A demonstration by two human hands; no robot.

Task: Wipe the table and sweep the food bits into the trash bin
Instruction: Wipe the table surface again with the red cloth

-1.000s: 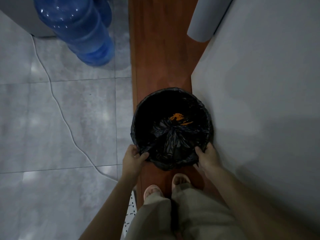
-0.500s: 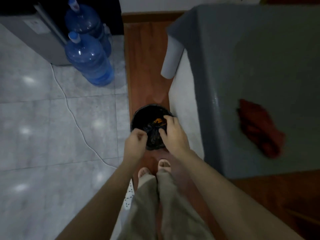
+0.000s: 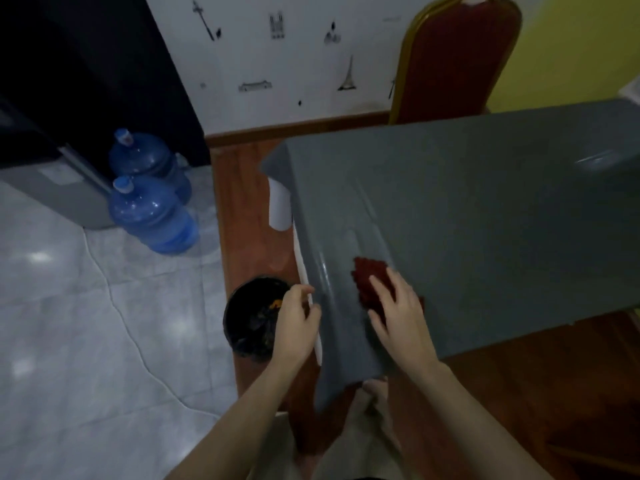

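A: Where's the rag rn?

B: Red cloth (image 3: 372, 278) is on the grey tablecloth (image 3: 485, 220), near the table corner closest to the trash bin (image 3: 254, 322). Right hand (image 3: 398, 313) lies on top of it, fingers spread flat. Pressing or reaching, not closed round it.

A: Left hand?

B: Left hand (image 3: 299, 320) hovers at the table edge, directly above the bin's rim, fingers loosely curled, holding nothing afaict.

A: Bin?

B: On the wooden floor strip just beside that table corner, black liner in. Some orange bits (image 3: 275, 303) inside, so I'd judge at least part of the scraps are dumped.

A: Table clean then?

B: Can't see crumbs on the cloth-covered top, but frame is dim and blurry, so small bits might be there. Probably a last wipe left, w/ the cloth pushed toward the bin side. Two blue water jugs (image 3: 152, 216) stand well beyond the bin, irrelevant.
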